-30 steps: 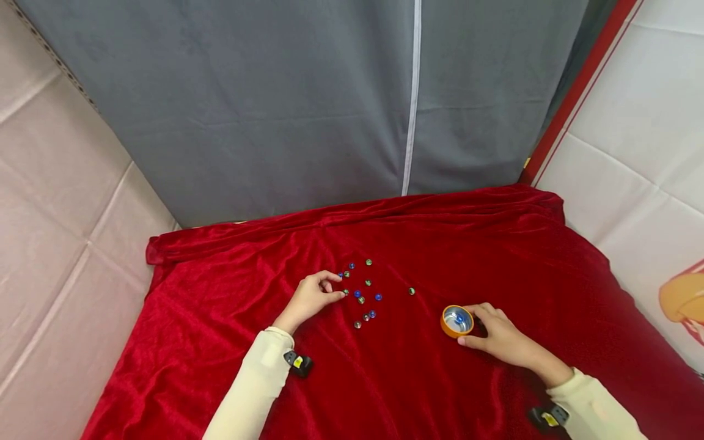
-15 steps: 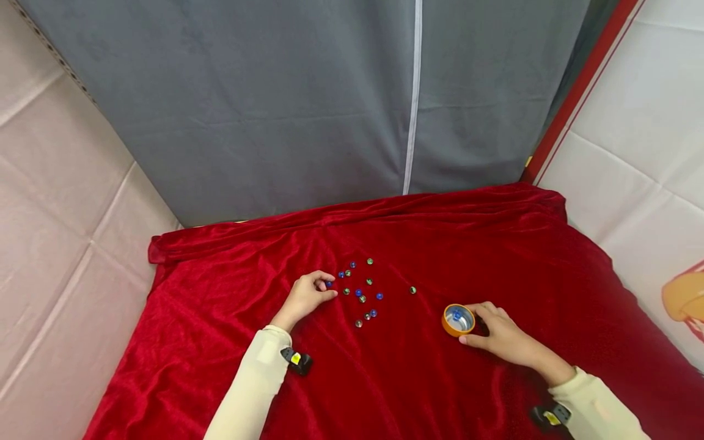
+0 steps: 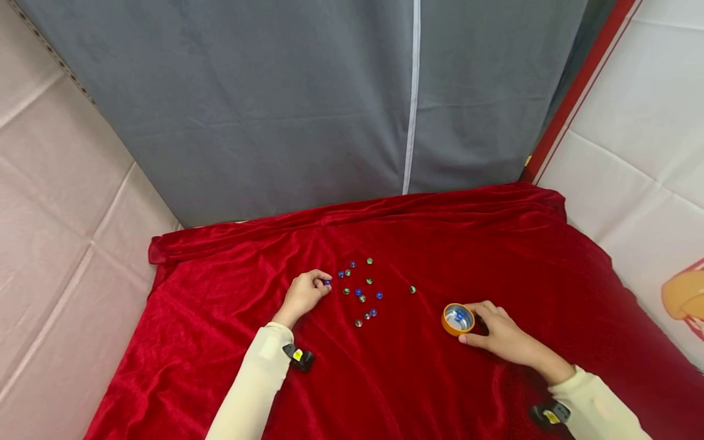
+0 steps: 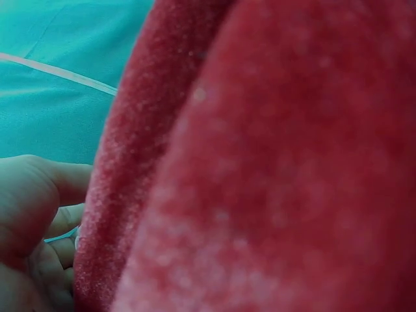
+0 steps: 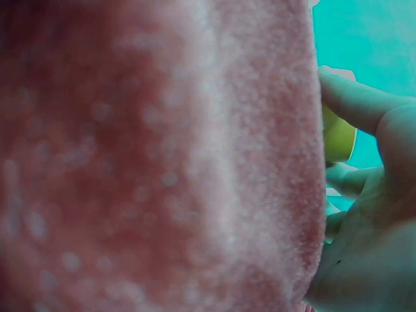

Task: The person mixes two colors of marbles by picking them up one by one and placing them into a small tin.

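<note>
In the head view my left hand pinches a blue marble between thumb and fingertips, just left of the scattered marbles. Nearest to it are another blue marble and a green-streaked marble. My right hand holds a small round orange tin, thumb on the near side and fingers at the far side. Blue marbles lie inside its silvery bottom. Red cloth covers most of both wrist views; part of the left hand and of the right hand shows at the edges.
Several blue, green and clear marbles lie loose on the wrinkled red cloth, between the hands. One green marble sits apart, towards the tin. A grey curtain rises behind, with pale panels on the left and right.
My left hand has drawn a little to the left, away from the group, and its thumb and fingers have closed in on a blue marble. The right hand and tin stay in place.
</note>
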The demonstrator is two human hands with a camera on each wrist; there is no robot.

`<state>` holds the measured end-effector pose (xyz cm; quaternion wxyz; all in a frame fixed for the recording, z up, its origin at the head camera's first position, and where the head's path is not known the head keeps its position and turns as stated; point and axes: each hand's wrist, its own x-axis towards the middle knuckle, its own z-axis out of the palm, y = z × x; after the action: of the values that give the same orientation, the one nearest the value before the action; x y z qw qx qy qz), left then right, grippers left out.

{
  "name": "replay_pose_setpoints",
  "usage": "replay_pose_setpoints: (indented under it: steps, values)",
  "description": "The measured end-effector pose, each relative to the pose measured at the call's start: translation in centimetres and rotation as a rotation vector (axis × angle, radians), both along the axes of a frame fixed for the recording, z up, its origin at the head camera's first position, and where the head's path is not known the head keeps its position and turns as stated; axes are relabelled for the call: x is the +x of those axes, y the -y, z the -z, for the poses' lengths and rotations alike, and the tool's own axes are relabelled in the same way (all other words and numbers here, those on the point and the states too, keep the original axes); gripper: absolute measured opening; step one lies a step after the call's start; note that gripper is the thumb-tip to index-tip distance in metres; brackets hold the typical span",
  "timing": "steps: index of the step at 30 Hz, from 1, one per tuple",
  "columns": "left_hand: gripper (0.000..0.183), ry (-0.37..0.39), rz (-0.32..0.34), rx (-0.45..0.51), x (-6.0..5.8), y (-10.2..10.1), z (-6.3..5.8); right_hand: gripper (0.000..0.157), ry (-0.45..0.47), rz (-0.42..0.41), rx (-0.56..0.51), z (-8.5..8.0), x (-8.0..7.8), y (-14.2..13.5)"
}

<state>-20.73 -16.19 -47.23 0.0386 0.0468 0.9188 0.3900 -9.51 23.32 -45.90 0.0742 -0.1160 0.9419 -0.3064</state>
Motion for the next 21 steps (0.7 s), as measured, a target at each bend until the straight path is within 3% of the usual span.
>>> replay_pose_setpoints:
  steps: [12, 21]
  values:
    - [0.017, 0.006, -0.022, 0.048, 0.33, -0.26, -0.25, 0.059, -0.007, -0.001, -0.005, -0.18, 0.07, 0.02]
    - [0.016, -0.034, -0.024, 0.097, 0.47, -0.89, -0.62, 0.059, -0.023, 0.002, -0.001, -0.04, 0.15, 0.03]
